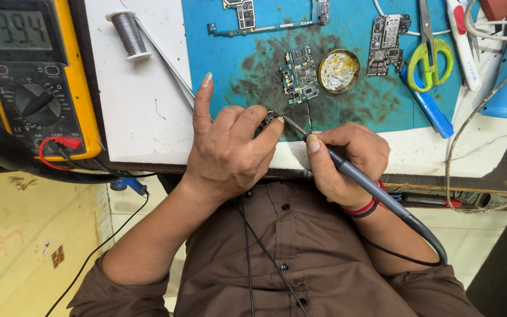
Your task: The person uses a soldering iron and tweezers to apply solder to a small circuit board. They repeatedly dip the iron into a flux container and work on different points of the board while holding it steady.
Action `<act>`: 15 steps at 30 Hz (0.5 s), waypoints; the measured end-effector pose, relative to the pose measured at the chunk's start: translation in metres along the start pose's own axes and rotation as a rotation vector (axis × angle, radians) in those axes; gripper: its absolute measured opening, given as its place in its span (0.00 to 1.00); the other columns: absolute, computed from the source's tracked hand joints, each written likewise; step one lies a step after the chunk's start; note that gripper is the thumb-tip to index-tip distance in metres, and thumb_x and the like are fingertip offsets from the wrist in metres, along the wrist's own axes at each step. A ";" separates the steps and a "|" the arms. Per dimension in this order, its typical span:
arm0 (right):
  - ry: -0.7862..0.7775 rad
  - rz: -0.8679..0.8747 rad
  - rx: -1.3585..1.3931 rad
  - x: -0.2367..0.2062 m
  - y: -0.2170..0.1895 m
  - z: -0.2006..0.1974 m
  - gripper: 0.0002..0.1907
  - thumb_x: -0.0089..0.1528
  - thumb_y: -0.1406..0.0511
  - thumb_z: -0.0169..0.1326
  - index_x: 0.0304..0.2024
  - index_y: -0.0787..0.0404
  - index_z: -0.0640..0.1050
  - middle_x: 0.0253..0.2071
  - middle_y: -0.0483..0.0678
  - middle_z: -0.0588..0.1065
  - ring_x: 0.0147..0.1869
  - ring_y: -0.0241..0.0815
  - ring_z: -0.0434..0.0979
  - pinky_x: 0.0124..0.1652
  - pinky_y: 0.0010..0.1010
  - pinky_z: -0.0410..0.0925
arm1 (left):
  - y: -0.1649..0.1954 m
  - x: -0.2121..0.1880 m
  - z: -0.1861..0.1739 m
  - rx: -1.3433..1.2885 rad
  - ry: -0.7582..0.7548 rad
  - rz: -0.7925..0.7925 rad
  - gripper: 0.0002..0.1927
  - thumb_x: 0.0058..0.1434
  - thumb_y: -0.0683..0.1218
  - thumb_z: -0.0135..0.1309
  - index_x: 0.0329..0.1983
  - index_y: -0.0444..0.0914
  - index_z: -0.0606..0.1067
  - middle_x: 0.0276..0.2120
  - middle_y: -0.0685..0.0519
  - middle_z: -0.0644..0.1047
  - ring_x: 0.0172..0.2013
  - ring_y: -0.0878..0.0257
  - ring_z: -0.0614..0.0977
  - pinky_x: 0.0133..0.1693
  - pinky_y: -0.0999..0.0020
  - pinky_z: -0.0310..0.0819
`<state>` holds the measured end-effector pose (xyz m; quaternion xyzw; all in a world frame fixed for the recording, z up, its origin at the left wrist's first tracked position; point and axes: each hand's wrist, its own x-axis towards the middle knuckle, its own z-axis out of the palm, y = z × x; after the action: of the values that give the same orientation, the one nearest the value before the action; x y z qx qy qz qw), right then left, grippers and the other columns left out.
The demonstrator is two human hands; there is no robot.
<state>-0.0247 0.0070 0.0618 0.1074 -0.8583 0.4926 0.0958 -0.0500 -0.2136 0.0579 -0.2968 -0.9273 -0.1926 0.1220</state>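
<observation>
My left hand (230, 147) pinches a small dark electronic part (269, 119) between thumb and fingertips at the near edge of the blue work mat (247, 76). My right hand (347, 161) grips a grey soldering iron (347, 170) like a pen, its metal tip (293, 124) touching the small part. A thin wire of solder rises from beside the tip toward a small green circuit board (299, 75) lying on the scorched, dark patch of the mat.
A yellow multimeter (30, 76) with red and black leads stands at left. A solder spool (128, 34), round flux tin (339, 70), other circuit boards (386, 38), green-handled scissors (431, 56), a blue tool (426, 105) and cables lie on the white bench (142, 111).
</observation>
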 end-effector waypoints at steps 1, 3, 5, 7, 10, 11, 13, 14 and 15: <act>-0.002 -0.003 0.002 0.000 0.000 0.000 0.06 0.65 0.72 0.62 0.36 0.64 0.76 0.31 0.50 0.77 0.27 0.38 0.74 0.29 0.26 0.65 | 0.000 0.000 0.000 0.000 0.000 -0.001 0.08 0.69 0.46 0.56 0.49 0.45 0.83 0.44 0.56 0.75 0.42 0.62 0.77 0.75 0.40 0.38; -0.001 -0.004 0.004 0.000 0.000 0.000 0.06 0.64 0.72 0.62 0.36 0.65 0.76 0.31 0.50 0.77 0.26 0.38 0.74 0.29 0.26 0.65 | 0.000 0.000 0.000 -0.003 -0.001 -0.001 0.09 0.69 0.46 0.56 0.49 0.45 0.83 0.44 0.56 0.75 0.42 0.62 0.77 0.75 0.40 0.39; 0.004 0.000 0.001 0.000 0.000 0.000 0.06 0.64 0.72 0.62 0.35 0.65 0.76 0.31 0.50 0.77 0.26 0.39 0.74 0.29 0.26 0.65 | 0.000 0.000 0.000 -0.005 0.000 -0.002 0.08 0.69 0.46 0.56 0.49 0.45 0.83 0.44 0.56 0.75 0.42 0.62 0.77 0.75 0.40 0.39; -0.002 -0.009 0.009 0.001 0.000 0.000 0.06 0.64 0.72 0.62 0.35 0.64 0.76 0.31 0.50 0.77 0.27 0.39 0.75 0.29 0.26 0.65 | 0.000 0.000 0.001 -0.004 0.003 -0.003 0.08 0.70 0.46 0.56 0.49 0.45 0.83 0.44 0.56 0.75 0.42 0.62 0.77 0.75 0.40 0.39; -0.001 -0.006 0.004 0.001 -0.001 0.000 0.06 0.64 0.72 0.62 0.35 0.65 0.76 0.30 0.50 0.77 0.28 0.40 0.74 0.29 0.26 0.65 | 0.000 0.000 0.001 -0.007 0.000 -0.002 0.07 0.72 0.47 0.58 0.49 0.45 0.83 0.44 0.56 0.76 0.42 0.62 0.77 0.75 0.40 0.39; 0.000 -0.003 0.000 0.001 -0.001 0.000 0.06 0.64 0.72 0.62 0.35 0.65 0.76 0.30 0.51 0.77 0.28 0.40 0.74 0.28 0.26 0.65 | 0.000 0.000 0.001 -0.009 0.000 -0.004 0.07 0.71 0.47 0.57 0.49 0.45 0.83 0.44 0.56 0.75 0.42 0.62 0.77 0.75 0.40 0.38; -0.001 -0.010 0.006 0.001 -0.001 0.000 0.06 0.64 0.72 0.61 0.35 0.65 0.76 0.30 0.50 0.77 0.27 0.39 0.74 0.29 0.26 0.65 | 0.000 0.000 0.000 -0.011 -0.001 -0.008 0.08 0.70 0.46 0.56 0.49 0.45 0.83 0.44 0.56 0.75 0.42 0.62 0.77 0.75 0.40 0.38; -0.002 -0.013 0.009 0.001 -0.003 -0.002 0.06 0.64 0.72 0.61 0.35 0.64 0.76 0.30 0.50 0.77 0.26 0.39 0.75 0.29 0.26 0.65 | 0.001 0.000 -0.002 -0.013 -0.002 -0.008 0.08 0.70 0.46 0.57 0.49 0.45 0.83 0.44 0.56 0.75 0.42 0.62 0.77 0.75 0.40 0.38; -0.004 -0.010 0.007 0.001 -0.003 -0.002 0.06 0.64 0.72 0.61 0.35 0.64 0.75 0.30 0.50 0.77 0.26 0.39 0.74 0.29 0.26 0.65 | 0.001 0.000 -0.002 -0.015 -0.003 -0.009 0.07 0.71 0.47 0.57 0.49 0.45 0.83 0.44 0.56 0.75 0.42 0.62 0.77 0.75 0.40 0.38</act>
<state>-0.0252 0.0075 0.0656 0.1129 -0.8563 0.4947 0.0964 -0.0493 -0.2134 0.0598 -0.2940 -0.9273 -0.1997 0.1176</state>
